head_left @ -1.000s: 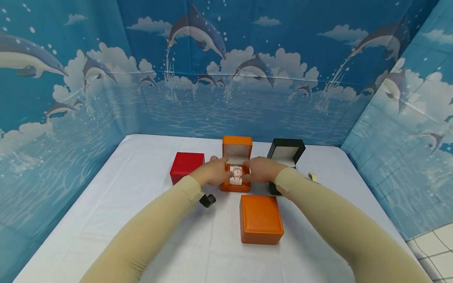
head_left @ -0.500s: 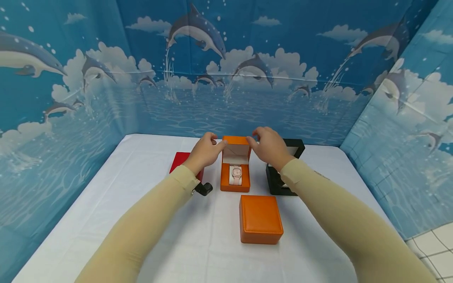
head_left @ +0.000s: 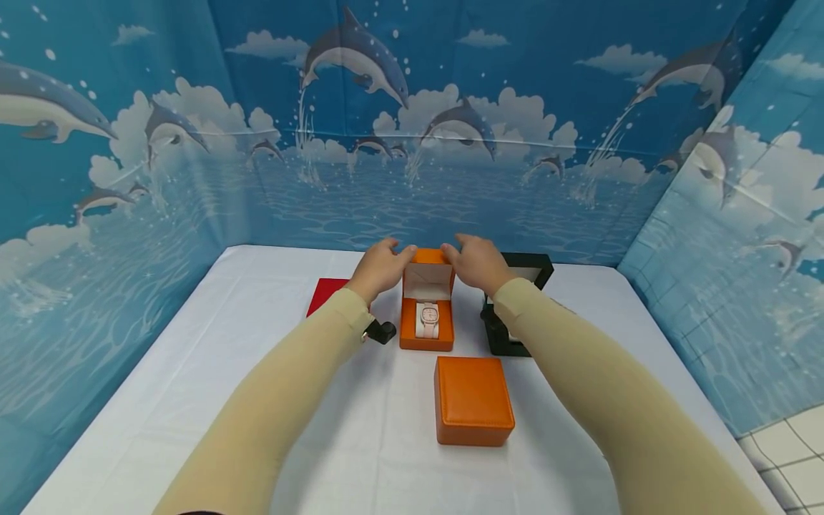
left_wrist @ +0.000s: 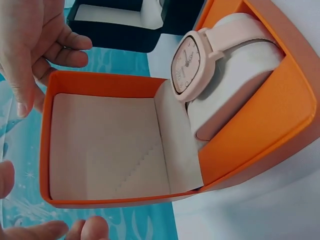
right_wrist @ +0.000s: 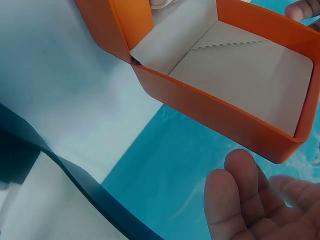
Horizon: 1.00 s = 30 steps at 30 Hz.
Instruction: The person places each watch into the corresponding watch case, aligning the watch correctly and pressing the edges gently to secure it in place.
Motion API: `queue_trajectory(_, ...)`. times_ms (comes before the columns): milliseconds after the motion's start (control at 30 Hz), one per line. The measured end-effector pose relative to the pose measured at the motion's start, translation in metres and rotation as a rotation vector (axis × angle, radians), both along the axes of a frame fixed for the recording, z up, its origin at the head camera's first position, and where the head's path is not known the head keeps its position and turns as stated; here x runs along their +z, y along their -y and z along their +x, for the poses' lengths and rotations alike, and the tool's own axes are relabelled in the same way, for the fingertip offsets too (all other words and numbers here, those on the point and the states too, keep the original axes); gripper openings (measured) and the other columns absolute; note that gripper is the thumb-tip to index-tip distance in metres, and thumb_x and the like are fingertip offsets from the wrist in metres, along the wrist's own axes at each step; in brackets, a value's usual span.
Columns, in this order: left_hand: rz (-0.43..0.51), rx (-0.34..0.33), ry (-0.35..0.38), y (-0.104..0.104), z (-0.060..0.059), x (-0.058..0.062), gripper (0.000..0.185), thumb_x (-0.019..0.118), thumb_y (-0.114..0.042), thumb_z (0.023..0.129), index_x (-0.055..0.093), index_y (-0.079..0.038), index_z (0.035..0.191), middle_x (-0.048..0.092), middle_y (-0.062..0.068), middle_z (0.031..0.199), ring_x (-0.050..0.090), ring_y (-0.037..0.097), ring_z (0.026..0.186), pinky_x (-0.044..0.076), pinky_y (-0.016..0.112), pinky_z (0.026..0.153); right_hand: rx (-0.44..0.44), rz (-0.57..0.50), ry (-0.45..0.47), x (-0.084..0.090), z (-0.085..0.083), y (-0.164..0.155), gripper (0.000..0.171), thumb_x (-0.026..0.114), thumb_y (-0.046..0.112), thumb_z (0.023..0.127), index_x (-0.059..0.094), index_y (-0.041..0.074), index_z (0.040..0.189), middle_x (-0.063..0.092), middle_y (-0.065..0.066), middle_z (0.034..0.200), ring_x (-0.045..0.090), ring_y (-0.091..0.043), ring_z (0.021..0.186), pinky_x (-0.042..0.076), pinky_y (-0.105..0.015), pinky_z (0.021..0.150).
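An open orange box [head_left: 425,343] stands mid-table with a pale pink watch [head_left: 428,320] on its white cushion. Its raised lid [head_left: 428,275] shows a cream lining. My left hand [head_left: 385,265] hovers at the lid's upper left corner, fingers loosely curved. At the upper right corner is my right hand [head_left: 472,260], also relaxed. The right wrist view shows the right fingers [right_wrist: 240,200] a small gap away from the lid [right_wrist: 250,75]. In the left wrist view the watch [left_wrist: 192,65] faces the lid [left_wrist: 100,145], with left fingertips [left_wrist: 75,230] just under its edge. Neither hand holds anything.
A closed orange box [head_left: 473,400] lies nearer me. An open black box [head_left: 508,336] stands right of the watch box, partly behind my right arm. A red box [head_left: 325,295] sits left, mostly hidden by my left arm. The white table [head_left: 193,372] ends at blue dolphin-print walls.
Both hands left the watch and rose to the top of the lid. Since half a second ago they have come down closer to its two upper corners.
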<state>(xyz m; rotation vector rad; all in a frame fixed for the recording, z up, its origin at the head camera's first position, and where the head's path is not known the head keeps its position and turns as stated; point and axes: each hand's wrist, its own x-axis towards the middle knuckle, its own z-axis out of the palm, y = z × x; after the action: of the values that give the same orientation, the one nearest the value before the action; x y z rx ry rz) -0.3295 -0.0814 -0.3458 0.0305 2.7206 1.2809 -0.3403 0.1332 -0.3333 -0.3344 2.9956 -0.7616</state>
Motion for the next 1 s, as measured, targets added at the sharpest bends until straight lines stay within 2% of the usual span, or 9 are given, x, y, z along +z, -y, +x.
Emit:
queue_trajectory(100,-0.004,0.004,-0.004,-0.003,-0.004,-0.004,0.072,0.048,-0.063,0.106,0.042,-0.019,0.163,0.041,0.008,0.167,0.048,0.033,0.148,0.045,0.056,0.118,0.008,0.002,0.01,-0.004,-0.002,0.0,0.061,0.043,0.043,0.114,0.049,-0.002,0.154,0.056,-0.023,0.153,0.055,-0.041,0.141,0.047,-0.058,0.115)
queue_trajectory(200,-0.014,0.0,-0.016,-0.005,-0.007,-0.008,0.066,0.048,-0.06,0.107,0.05,-0.018,0.158,0.049,0.007,0.162,0.052,0.032,0.144,0.048,0.054,0.116,0.029,-0.013,0.033,-0.008,-0.002,0.0,0.056,0.043,0.042,0.114,0.06,0.0,0.145,0.064,-0.022,0.143,0.064,-0.04,0.128,0.053,-0.056,0.107)
queue_trajectory(300,-0.01,-0.003,-0.022,-0.005,-0.008,-0.011,0.06,0.049,-0.055,0.108,0.056,-0.018,0.154,0.056,0.007,0.156,0.055,0.03,0.14,0.049,0.052,0.115,0.048,-0.026,0.057,-0.01,-0.003,-0.001,0.053,0.044,0.043,0.114,0.067,0.003,0.139,0.068,-0.019,0.138,0.067,-0.037,0.122,0.056,-0.054,0.102)
queue_trajectory(433,-0.011,-0.005,-0.015,-0.004,-0.008,-0.012,0.058,0.05,-0.054,0.108,0.057,-0.017,0.153,0.058,0.006,0.153,0.056,0.029,0.138,0.05,0.052,0.114,0.054,-0.029,0.095,-0.009,-0.004,-0.003,0.052,0.044,0.045,0.113,0.069,0.004,0.135,0.074,-0.018,0.107,0.069,-0.036,0.099,0.058,-0.046,0.085)
queue_trajectory(533,-0.019,-0.013,0.002,-0.002,-0.007,-0.011,0.058,0.05,-0.054,0.108,0.056,-0.018,0.153,0.058,0.006,0.153,0.056,0.03,0.138,0.05,0.052,0.114,0.055,-0.025,0.137,-0.008,-0.006,-0.004,0.053,0.045,0.046,0.113,0.068,0.004,0.134,0.066,-0.013,0.08,0.064,-0.032,0.078,0.054,-0.039,0.07)
queue_trajectory(567,-0.022,-0.018,0.007,-0.002,-0.007,-0.01,0.058,0.049,-0.054,0.108,0.056,-0.018,0.153,0.057,0.006,0.154,0.056,0.03,0.139,0.049,0.052,0.115,0.056,-0.023,0.146,-0.007,-0.006,-0.005,0.053,0.045,0.046,0.113,0.067,0.003,0.134,0.065,-0.01,0.076,0.065,-0.029,0.076,0.054,-0.038,0.069)
queue_trajectory(667,-0.023,-0.029,0.019,-0.001,-0.007,-0.008,0.059,0.049,-0.054,0.108,0.055,-0.017,0.154,0.056,0.007,0.155,0.054,0.031,0.141,0.048,0.053,0.116,0.057,-0.028,0.173,-0.006,-0.007,-0.004,0.054,0.045,0.047,0.112,0.066,0.004,0.137,0.064,-0.009,0.077,0.065,-0.026,0.076,0.055,-0.037,0.069)
queue_trajectory(900,-0.029,-0.043,0.045,0.0,-0.009,-0.008,0.061,0.048,-0.055,0.108,0.053,-0.017,0.155,0.054,0.007,0.158,0.053,0.03,0.143,0.047,0.053,0.118,0.056,-0.035,0.212,-0.002,-0.005,-0.005,0.055,0.044,0.049,0.112,0.064,0.006,0.141,0.073,-0.017,0.109,0.069,-0.028,0.089,0.059,-0.039,0.077)
queue_trajectory(1000,-0.037,-0.046,0.047,0.0,-0.011,-0.009,0.061,0.047,-0.056,0.108,0.053,-0.017,0.155,0.054,0.007,0.158,0.054,0.03,0.142,0.047,0.053,0.117,0.061,-0.041,0.22,-0.002,-0.005,-0.005,0.055,0.045,0.048,0.112,0.063,0.005,0.141,0.073,-0.018,0.117,0.07,-0.028,0.09,0.06,-0.041,0.079)
